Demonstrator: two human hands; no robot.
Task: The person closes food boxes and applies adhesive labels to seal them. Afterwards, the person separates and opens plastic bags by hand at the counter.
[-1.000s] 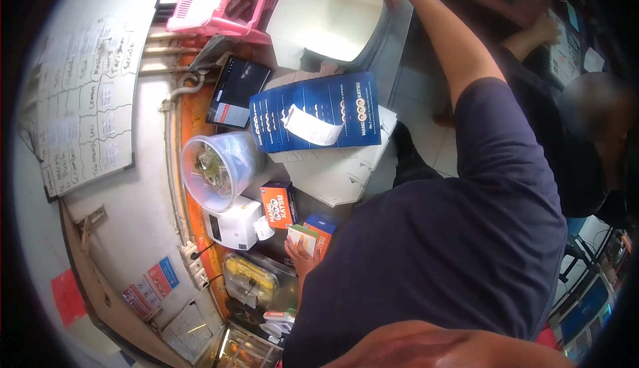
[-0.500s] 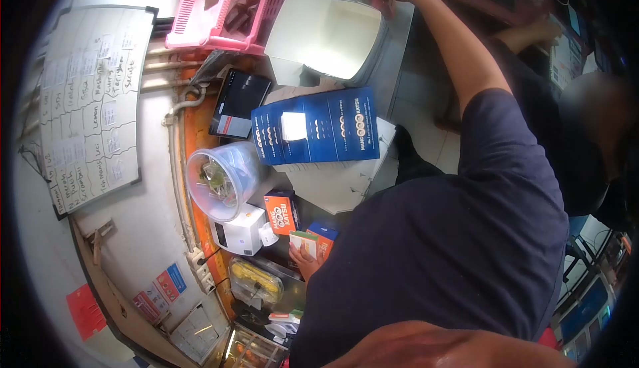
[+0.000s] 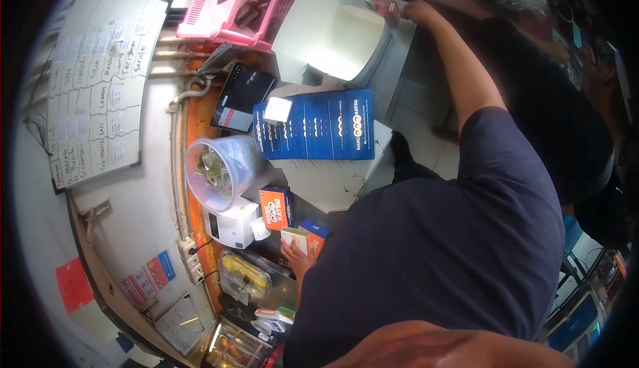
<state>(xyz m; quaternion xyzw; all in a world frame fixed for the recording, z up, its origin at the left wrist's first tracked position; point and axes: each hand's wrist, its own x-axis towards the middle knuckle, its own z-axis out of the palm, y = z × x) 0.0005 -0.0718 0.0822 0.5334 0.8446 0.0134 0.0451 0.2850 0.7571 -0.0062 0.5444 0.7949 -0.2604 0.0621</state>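
My left hand (image 3: 299, 257) is closed around a small green-and-white card or box (image 3: 295, 239), beside an orange-and-blue box (image 3: 314, 233). Far off at the top, my right hand (image 3: 418, 12) has its fingers against a small red object (image 3: 389, 12), whose kind I cannot make out. That hand is beside a large open white carton (image 3: 353, 41). Below the carton stands a blue printed carton (image 3: 326, 125) with a white paper slip (image 3: 278, 109) on it.
A clear plastic tub (image 3: 216, 175) stands by a white label printer (image 3: 233, 225) and an orange box (image 3: 275, 208). Behind are a tablet (image 3: 243, 95) and a pink basket (image 3: 243, 8). A whiteboard (image 3: 100, 88) hangs on the wall. Another person in dark clothes (image 3: 539, 101) is nearby.
The paper slip has shifted to the upper left across the blue carton. The red object by my right hand shows more clearly. The other person's forearm has left its earlier place.
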